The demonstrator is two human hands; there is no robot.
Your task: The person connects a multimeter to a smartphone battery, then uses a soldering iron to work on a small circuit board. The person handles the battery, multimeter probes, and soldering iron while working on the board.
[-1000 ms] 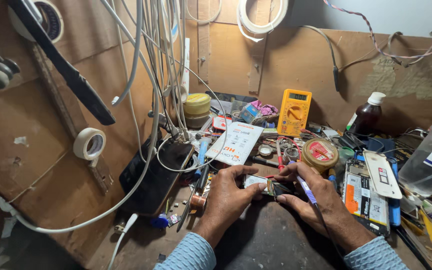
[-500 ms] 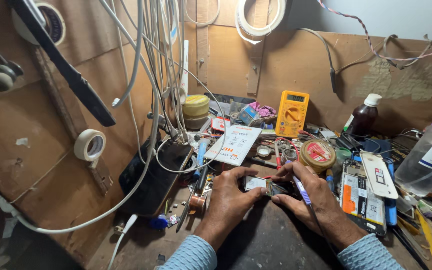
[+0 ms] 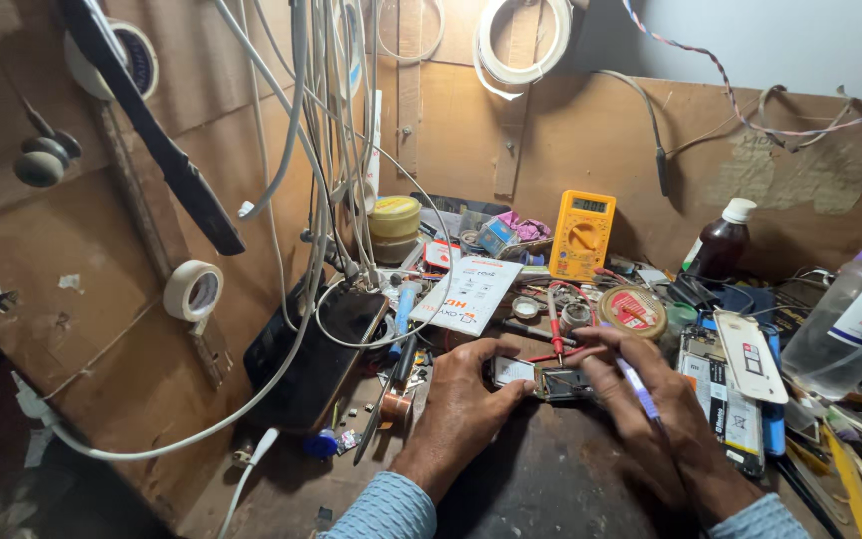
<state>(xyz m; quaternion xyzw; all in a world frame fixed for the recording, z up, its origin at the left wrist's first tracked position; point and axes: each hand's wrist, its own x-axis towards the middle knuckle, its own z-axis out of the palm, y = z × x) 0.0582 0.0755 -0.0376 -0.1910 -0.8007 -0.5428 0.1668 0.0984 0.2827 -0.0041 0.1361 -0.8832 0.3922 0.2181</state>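
Note:
An opened mobile phone (image 3: 541, 377) with bare circuitry lies on the dark worn bench (image 3: 551, 479). My left hand (image 3: 461, 394) grips its left end, thumb on the pale part of the phone. My right hand (image 3: 641, 394) rests on its right end and holds a thin blue-handled tool (image 3: 639, 387) between the fingers. A red probe (image 3: 555, 337) with its lead lies just beyond the phone.
Beyond the hands stand a yellow multimeter (image 3: 581, 235), a round tin (image 3: 633, 309), a white card (image 3: 466, 292) and a brown bottle (image 3: 722, 242). A clear bottle (image 3: 855, 319) and phone parts (image 3: 735, 384) crowd the right. White cables (image 3: 331, 150) hang at left over a dark phone (image 3: 316, 349); tape roll (image 3: 193, 290).
Both hands have stayed on the phone with only small shifts of the fingers. The view has moved slightly.

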